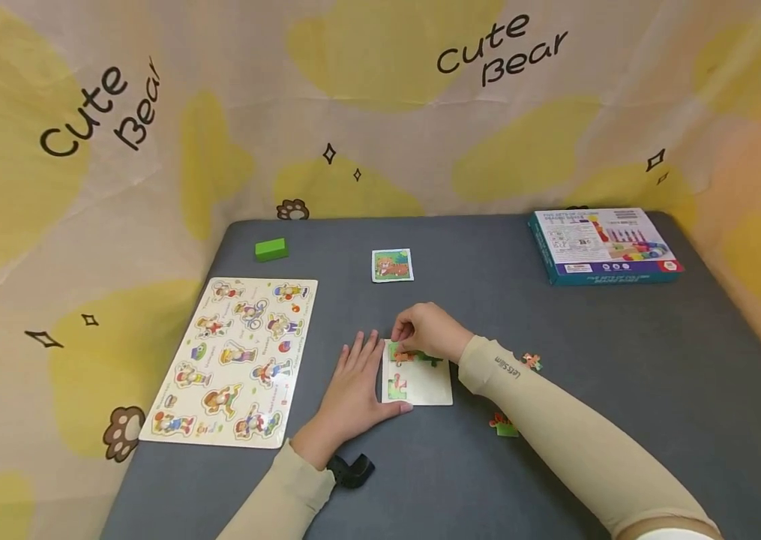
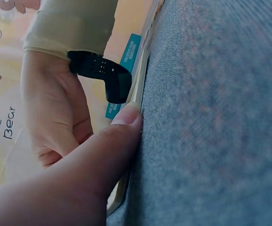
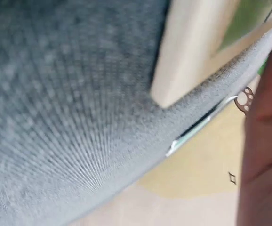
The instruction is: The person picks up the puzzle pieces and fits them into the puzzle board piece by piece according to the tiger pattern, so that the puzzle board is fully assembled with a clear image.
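A small white puzzle tray (image 1: 430,386) lies on the grey table. Along its upper edge run green and orange puzzle pieces (image 1: 429,361), and another piece (image 1: 396,386) sits at its lower left. My right hand (image 1: 432,330) reaches over the top edge, fingers curled, and pinches a puzzle piece (image 1: 394,349) at the upper left corner. My left hand (image 1: 349,390) lies with straight fingers along the tray's left side. Its thumb (image 2: 128,117) touches the near edge in the left wrist view. The right wrist view shows a tray corner (image 3: 185,61) close up.
Loose puzzle pieces lie right of the tray, one (image 1: 531,362) beyond my right sleeve and others (image 1: 504,427) nearer me. Behind the tray is a picture card (image 1: 392,265). A figure board (image 1: 259,390) is at left, with a green block (image 1: 271,249) behind it. A box (image 1: 609,247) sits back right.
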Action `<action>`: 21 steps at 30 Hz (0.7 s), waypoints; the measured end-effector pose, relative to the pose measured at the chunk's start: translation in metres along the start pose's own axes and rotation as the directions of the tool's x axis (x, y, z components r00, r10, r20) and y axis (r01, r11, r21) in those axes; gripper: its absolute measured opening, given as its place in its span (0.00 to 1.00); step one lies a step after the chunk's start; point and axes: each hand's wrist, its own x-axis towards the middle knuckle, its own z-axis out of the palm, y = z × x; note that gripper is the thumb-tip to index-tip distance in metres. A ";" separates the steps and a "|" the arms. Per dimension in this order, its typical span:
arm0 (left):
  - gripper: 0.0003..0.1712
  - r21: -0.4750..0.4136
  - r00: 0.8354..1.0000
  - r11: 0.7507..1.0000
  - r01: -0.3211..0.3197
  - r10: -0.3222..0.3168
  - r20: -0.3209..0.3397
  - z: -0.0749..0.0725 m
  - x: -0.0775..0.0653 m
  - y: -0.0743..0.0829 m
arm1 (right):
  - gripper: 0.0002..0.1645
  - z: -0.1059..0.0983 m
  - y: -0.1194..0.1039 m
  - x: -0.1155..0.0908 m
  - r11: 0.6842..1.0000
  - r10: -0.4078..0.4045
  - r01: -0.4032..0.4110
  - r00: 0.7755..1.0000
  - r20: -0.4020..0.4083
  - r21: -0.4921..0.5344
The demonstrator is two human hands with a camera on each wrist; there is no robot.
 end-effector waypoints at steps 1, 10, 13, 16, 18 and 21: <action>0.69 0.001 1.000 1.000 -0.002 0.002 -0.005 0.000 0.000 0.000 | 0.06 0.001 -0.001 -0.001 1.000 0.005 -0.005 1.000 -0.016 -0.011; 0.69 0.005 1.000 1.000 -0.006 0.006 -0.018 0.002 0.003 0.000 | 0.04 0.015 -0.010 -0.020 0.959 -0.111 0.054 0.975 -0.193 -0.279; 0.69 0.000 1.000 1.000 -0.009 0.009 -0.007 0.003 0.003 0.001 | 0.05 0.020 -0.013 -0.041 0.905 -0.188 0.083 0.958 -0.215 -0.418; 0.69 -0.007 1.000 1.000 -0.012 0.012 -0.001 0.003 0.002 0.001 | 0.14 0.029 -0.014 -0.063 0.826 -0.261 0.138 0.953 -0.153 -0.547; 0.69 -0.007 1.000 1.000 -0.012 0.012 -0.008 0.004 0.001 0.001 | 0.20 0.035 -0.013 -0.073 0.779 -0.287 0.174 0.953 -0.095 -0.602; 0.68 -0.004 1.000 1.000 -0.007 0.007 -0.016 0.004 0.001 0.000 | 0.24 0.041 -0.010 -0.077 0.742 -0.290 0.191 0.956 -0.051 -0.642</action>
